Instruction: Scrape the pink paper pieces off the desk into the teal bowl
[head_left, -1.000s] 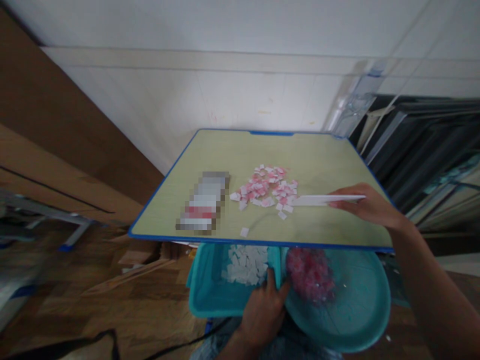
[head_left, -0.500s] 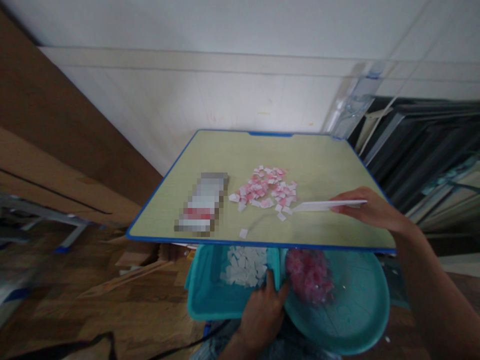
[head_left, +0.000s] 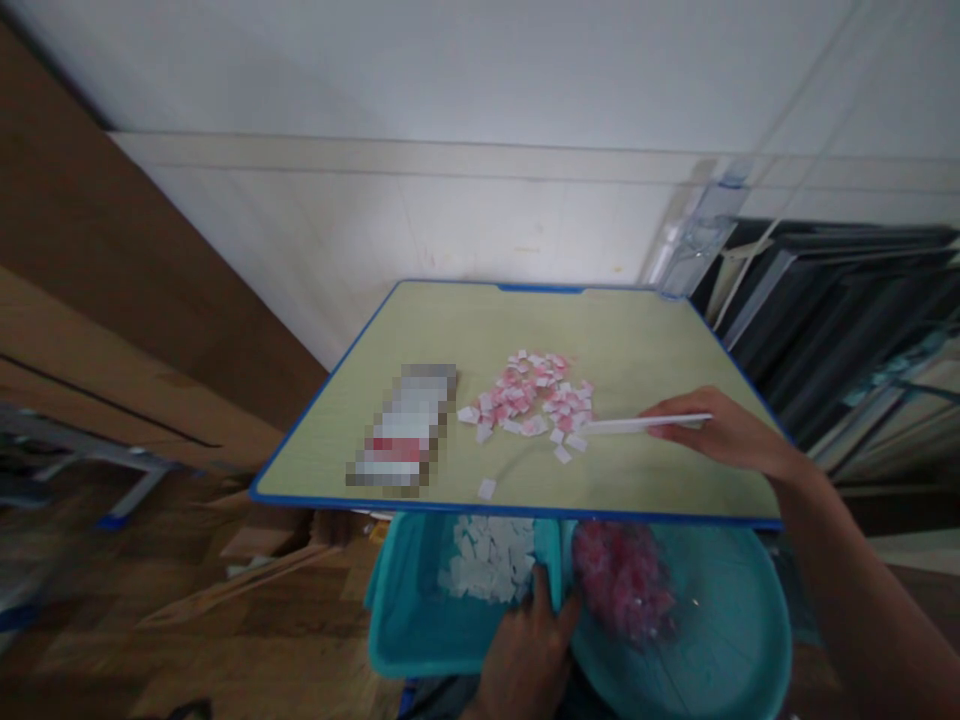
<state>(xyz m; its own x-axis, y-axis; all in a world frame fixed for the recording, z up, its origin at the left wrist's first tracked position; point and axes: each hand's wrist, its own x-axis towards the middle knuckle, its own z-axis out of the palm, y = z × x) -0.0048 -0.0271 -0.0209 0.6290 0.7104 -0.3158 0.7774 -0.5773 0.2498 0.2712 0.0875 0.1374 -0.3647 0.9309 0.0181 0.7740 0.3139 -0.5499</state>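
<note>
Paper squares [head_left: 517,397] left of nearer right hand [head_left: 720,430] pinching white strip [head_left: 626,425], long axis left-right; left hand [head_left: 527,645] at tray [head_left: 420,664], grip unclear.

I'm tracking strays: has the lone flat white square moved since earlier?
No: the square keeps its spot near the pale-green rectangular board's blue front edge.

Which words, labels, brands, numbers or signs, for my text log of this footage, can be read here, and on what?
None can be read.
Pixelated rectangular item on the board: blocked out, unreadable.
Clear bottle, white strip: no legible text.
</note>
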